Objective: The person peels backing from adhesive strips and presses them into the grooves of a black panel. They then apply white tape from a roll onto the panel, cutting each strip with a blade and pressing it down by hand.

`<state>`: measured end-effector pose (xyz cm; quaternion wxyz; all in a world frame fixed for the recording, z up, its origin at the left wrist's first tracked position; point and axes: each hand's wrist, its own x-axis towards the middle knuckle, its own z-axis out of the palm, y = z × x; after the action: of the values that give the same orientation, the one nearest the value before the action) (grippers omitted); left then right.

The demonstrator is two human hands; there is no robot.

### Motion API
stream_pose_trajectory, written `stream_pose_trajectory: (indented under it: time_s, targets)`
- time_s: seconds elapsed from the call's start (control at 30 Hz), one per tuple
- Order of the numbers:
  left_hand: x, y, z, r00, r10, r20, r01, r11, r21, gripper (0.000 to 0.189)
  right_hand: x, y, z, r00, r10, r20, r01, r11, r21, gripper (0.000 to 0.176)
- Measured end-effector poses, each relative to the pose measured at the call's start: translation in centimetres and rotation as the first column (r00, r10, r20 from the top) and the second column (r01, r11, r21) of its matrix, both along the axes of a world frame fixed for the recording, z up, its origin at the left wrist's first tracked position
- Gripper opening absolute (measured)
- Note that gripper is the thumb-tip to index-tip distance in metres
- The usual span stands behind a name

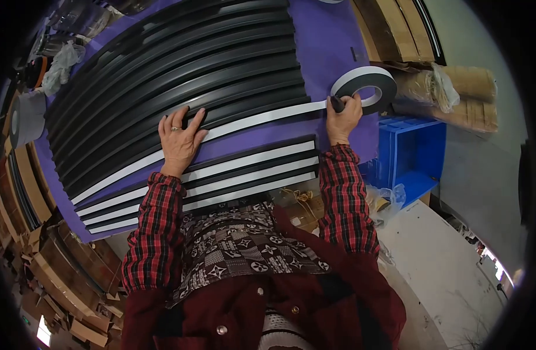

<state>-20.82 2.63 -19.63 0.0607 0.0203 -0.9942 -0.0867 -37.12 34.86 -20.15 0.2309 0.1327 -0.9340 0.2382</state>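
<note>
My left hand [181,142] lies with its fingers spread over a long black strip, pressing near the white tape [250,121] that runs along it. Toward the right, the tape leads past the strip's end to a big roll [387,88], black on its side and white around its outer edge. My right hand [345,118] is closed at the near side of this roll, gripping a small dark rounded tool [337,104] whose kind I cannot tell. Several black strips faced with white tape [253,160] lie between my body and the hands.
Rows of bare black ribbed strips [180,76] cover much of the purple table cover [323,35]. A blue crate [411,151] stands to the right below cardboard-wrapped bundles [469,99]. Another roll [27,119] sits at the left edge, with cardboard boxes [75,271] beyond.
</note>
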Motion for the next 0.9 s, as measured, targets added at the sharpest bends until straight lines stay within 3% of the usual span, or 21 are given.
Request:
stream_pose_trajectory:
  time_s: [0.3,0.4,0.47,0.53,0.57,0.6,0.63,0.67,0.7,0.77,0.9]
  targets:
    - [-0.9,2.1,2.0,0.997,-0.013,-0.082,0.017,0.998,0.053,0.04,0.1,-1.3,-1.0,0.998,0.057,-0.031,-0.048,0.97,0.237,0.037]
    - [-5.6,8.4,1.6,0.901,-0.323,-0.289,0.399,0.878,0.264,0.034,0.3,-1.6,-0.7,0.998,0.054,0.027,-0.059,0.961,0.269,0.038]
    - [-8.8,12.7,0.6,0.866,-0.481,-0.138,0.501,0.831,0.241,0.04,0.1,-1.5,-0.2,0.997,0.045,0.057,-0.059,0.961,0.271,0.038]
    - [-9.1,13.9,-0.4,0.866,-0.49,-0.101,0.501,0.85,0.166,0.041,0.1,-1.4,1.5,0.996,0.074,0.047,-0.075,0.997,0.019,0.033]
    - [-9.4,14.4,-0.8,0.87,-0.49,-0.052,0.493,0.866,0.085,0.043,0.3,-1.3,2.7,0.996,0.08,0.043,-0.081,0.996,0.028,0.033]
    - [-9.6,14.5,-0.8,0.868,-0.493,-0.053,0.496,0.864,0.091,0.043,1.3,-1.5,4.6,0.955,-0.02,0.295,0.028,0.999,-0.022,0.029]
    - [-9.4,14.4,-0.8,0.866,-0.497,-0.048,0.499,0.861,0.093,0.044,2.5,-1.5,5.6,0.838,-0.105,0.535,0.151,0.988,-0.043,0.029]
    - [-9.4,14.2,-0.6,0.867,-0.497,-0.044,0.499,0.862,0.09,0.045,3.4,-1.5,5.4,0.82,-0.068,0.568,0.023,0.996,0.087,0.032]
    - [-9.3,14.2,-0.6,0.87,-0.492,-0.03,0.493,0.865,0.093,0.045,3.8,-1.3,5.1,0.821,-0.07,0.566,0.027,0.996,0.085,0.032]
    - [-9.4,14.3,-0.5,0.869,-0.494,-0.028,0.495,0.864,0.094,0.045,4.3,-1.0,4.5,0.775,-0.016,0.632,-0.179,0.953,0.243,0.03]
    - [-9.3,14.3,-0.7,0.875,-0.482,-0.042,0.484,0.87,0.096,0.045,3.4,-2.2,4.4,0.746,-0.075,0.662,-0.204,0.92,0.334,0.027]
